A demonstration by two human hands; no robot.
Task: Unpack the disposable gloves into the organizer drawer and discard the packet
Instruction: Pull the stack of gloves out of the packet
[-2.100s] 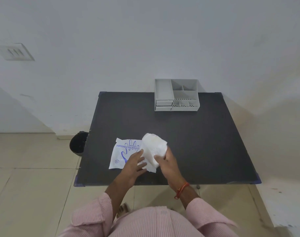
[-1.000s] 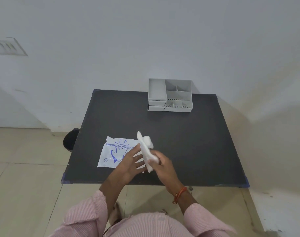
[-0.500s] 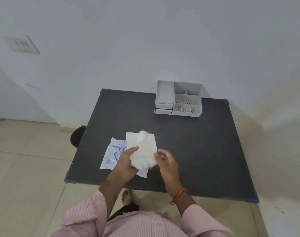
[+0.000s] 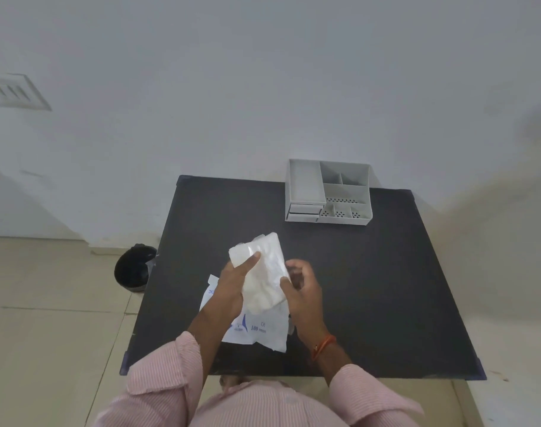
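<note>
A white stack of folded disposable gloves (image 4: 264, 272) is held above the black table (image 4: 370, 288). My left hand (image 4: 235, 285) grips the stack's left side, thumb on top. My right hand (image 4: 300, 285) pinches its right edge with the fingertips. Beneath both hands the white packet (image 4: 256, 329) with blue print lies flat on the table, partly hidden by my left wrist. The grey organizer (image 4: 327, 192) stands at the table's far edge by the wall, its two small drawers (image 4: 303, 212) at the front left pushed in.
A black bin (image 4: 135, 268) stands on the tiled floor to the left of the table. The white wall runs right behind the organizer. A wall switch plate (image 4: 13, 92) is at the upper left.
The glove stack has turned from narrow and crumpled to a flat folded bundle held by both hands. My right hand has come back onto its edge. The packet lies still.
</note>
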